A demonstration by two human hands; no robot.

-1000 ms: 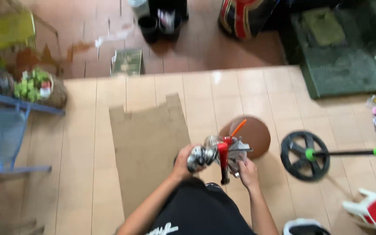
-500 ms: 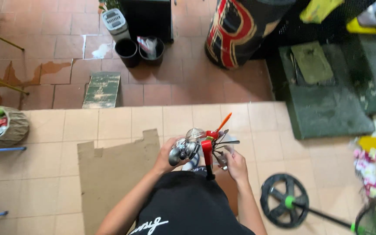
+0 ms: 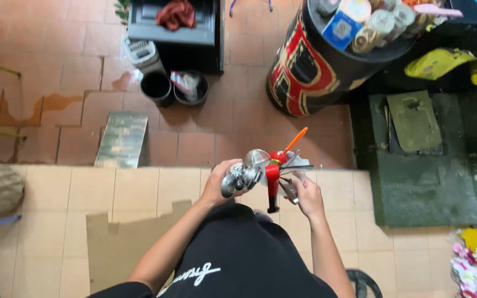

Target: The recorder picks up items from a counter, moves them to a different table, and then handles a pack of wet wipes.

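My left hand [image 3: 221,182] grips a shiny metal part [image 3: 241,175], a chrome lump with a rounded cap, held at waist height. My right hand [image 3: 306,194] holds a bundle of tools [image 3: 280,165]: a red-handled tool hanging down, a thin orange-handled one pointing up right, and some dark metal rods. The two hands are close together, and the metal part touches the red tool. I stand over beige floor tiles, in black clothes.
A flat sheet of cardboard [image 3: 114,245] lies on the tiles at lower left. Ahead are two black buckets [image 3: 172,87], a black cabinet [image 3: 173,27], a worn block [image 3: 122,139], a red-and-black drum [image 3: 310,66] topped with jars, and dark mats [image 3: 426,160] at right.
The view has moved forward and up: the cardboard and the black wheel slid down out of sight, while the drum, buckets and cabinet came nearer. Both hands keep hold of the same items.
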